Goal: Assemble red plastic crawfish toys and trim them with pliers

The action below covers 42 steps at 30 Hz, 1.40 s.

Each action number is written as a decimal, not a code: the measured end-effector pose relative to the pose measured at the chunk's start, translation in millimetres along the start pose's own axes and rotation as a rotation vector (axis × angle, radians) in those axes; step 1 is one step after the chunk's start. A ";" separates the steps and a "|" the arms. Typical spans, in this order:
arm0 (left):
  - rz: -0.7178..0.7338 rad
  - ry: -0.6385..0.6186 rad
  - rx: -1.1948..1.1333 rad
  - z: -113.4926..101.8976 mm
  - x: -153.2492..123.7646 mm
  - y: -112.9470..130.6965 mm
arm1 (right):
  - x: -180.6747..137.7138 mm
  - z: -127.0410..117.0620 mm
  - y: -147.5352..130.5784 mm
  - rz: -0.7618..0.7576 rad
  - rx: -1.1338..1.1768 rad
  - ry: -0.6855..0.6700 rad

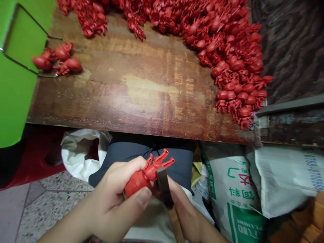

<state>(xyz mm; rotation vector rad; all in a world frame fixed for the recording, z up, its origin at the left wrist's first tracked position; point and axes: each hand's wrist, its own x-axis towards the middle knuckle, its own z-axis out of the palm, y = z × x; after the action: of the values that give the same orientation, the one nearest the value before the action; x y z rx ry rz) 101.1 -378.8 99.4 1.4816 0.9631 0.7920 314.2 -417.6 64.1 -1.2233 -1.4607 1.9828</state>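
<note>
My left hand [113, 194] grips the rounded body of a red plastic insect figure [138, 179], its spiky legs pointing up and right. My right hand [183, 216] is shut on a wooden-handled tool [174, 224], whose flat dark blade [164, 185] rests against the figure's legs. The contact point is partly hidden by the blade and fingers. Beyond my hands, a large heap of similar red figures [215, 37] curves along the far and right parts of a stained wooden board [121, 98]. Several more figures [58, 59] lie at the board's left.
A green bin with a wire handle [15, 91] stands at the left of the board. Below the board's near edge are my dark trousers [174, 162], a white plastic bag [81, 152] and white woven sacks with green print [233, 192]. Speckled floor [55, 202] shows at lower left.
</note>
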 end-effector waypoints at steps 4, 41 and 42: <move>-0.155 0.189 -0.127 7.1 -10.2 -9.8 | -0.7 3.0 13.8 0.064 0.201 0.050; 0.014 0.016 0.768 -31.4 -6.1 -6.5 | 65.5 -152.5 19.3 -0.250 -1.306 0.924; 0.018 0.032 0.761 -32.1 -7.9 -7.7 | 70.6 -155.1 19.3 -0.264 -1.307 0.919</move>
<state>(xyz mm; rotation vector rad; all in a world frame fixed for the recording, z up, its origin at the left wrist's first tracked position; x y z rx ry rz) 68.1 -371.6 96.2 2.1257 1.3622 0.4703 406.5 -285.5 5.4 -1.8224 -2.1067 -0.0528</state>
